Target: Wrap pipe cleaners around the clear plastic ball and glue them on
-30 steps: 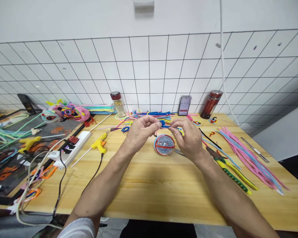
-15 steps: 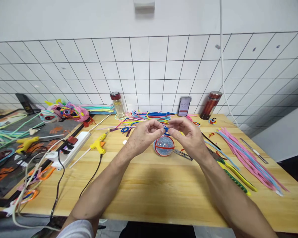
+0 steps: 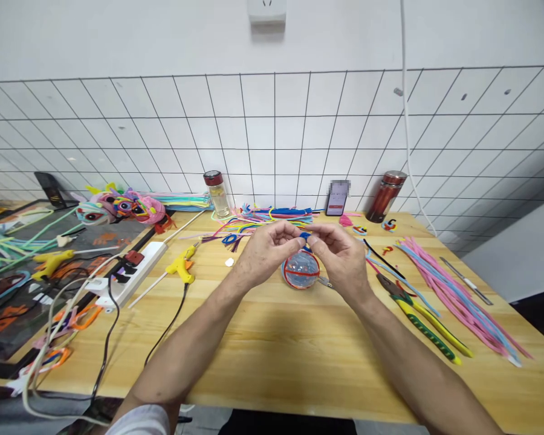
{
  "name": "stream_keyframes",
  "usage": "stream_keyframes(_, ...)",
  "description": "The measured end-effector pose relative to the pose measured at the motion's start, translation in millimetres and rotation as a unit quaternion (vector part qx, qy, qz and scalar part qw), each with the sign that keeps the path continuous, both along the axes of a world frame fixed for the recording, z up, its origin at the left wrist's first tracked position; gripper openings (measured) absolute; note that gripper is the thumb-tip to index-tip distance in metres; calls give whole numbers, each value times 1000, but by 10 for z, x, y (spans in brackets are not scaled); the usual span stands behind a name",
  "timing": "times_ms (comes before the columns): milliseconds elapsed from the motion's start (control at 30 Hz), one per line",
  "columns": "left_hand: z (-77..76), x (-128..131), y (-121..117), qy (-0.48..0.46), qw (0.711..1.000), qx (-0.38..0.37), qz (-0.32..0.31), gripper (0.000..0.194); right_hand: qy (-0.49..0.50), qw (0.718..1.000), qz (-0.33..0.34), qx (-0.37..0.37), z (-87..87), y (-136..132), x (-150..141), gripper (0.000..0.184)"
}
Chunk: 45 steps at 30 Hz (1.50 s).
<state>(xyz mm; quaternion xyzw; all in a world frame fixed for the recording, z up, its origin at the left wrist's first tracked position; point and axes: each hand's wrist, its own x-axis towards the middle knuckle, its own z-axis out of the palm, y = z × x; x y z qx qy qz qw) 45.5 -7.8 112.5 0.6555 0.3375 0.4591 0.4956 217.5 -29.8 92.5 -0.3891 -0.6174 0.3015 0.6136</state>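
Note:
Between the fingertips of both hands is a small coil of blue pipe cleaner (image 3: 305, 237), partly hidden by the fingers. My left hand (image 3: 270, 249) is closed in a pinch on its left side. From the right, my right hand (image 3: 336, 257) pinches it too, and the two hands almost touch. Just below them on the table sits a clear round ball (image 3: 301, 270) with red bands and a pale blue edge. A metal tool (image 3: 325, 282) sticks out beside the ball, mostly covered by my right hand.
Long-handled pliers (image 3: 417, 314) and pink and blue pipe cleaners (image 3: 453, 296) lie at right. A yellow glue gun (image 3: 181, 264) and a power strip (image 3: 138, 275) are at left. Behind stand a glass bottle (image 3: 217, 196), a phone (image 3: 336, 198) and a red flask (image 3: 387, 196).
The hands have drawn closer together around the blue pipe cleaner, which a second ago was stretched between them. The right hand has moved slightly left. The view has tilted a little upward.

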Motion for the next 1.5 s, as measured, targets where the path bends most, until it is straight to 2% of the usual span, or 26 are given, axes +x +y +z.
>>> stream_keyframes(133,-10,-24,0,28,1000,2,3,30,-78,997,-15,-6,88,-14,114,18)
stream_keyframes(300,0,-36,-32,95,994,49,-13,21,-176,984,-11,-36,230,-30,237,18)
stream_keyframes(467,21,-28,-43,127,989,72,-20,17,-241,970,-13,-39,261,-50,236,18)
stream_keyframes(733,-12,-30,-23,70,995,71,-29,18,-175,978,40,-105,190,-30,223,31)
stream_keyframes(833,-21,-29,-17,53,996,66,-17,20,-137,984,36,-105,156,-44,188,33)
stream_keyframes(1033,10,-39,-7,5,998,-21,-67,36,-85,991,33,-96,153,-49,150,32)
stream_keyframes(1167,29,-39,-16,-11,997,-47,-61,41,-65,993,31,-96,174,-78,103,31)
stream_keyframes(1500,39,-19,-51,-30,998,-43,-34,36,-61,996,-42,-53,103,-141,-9,21)
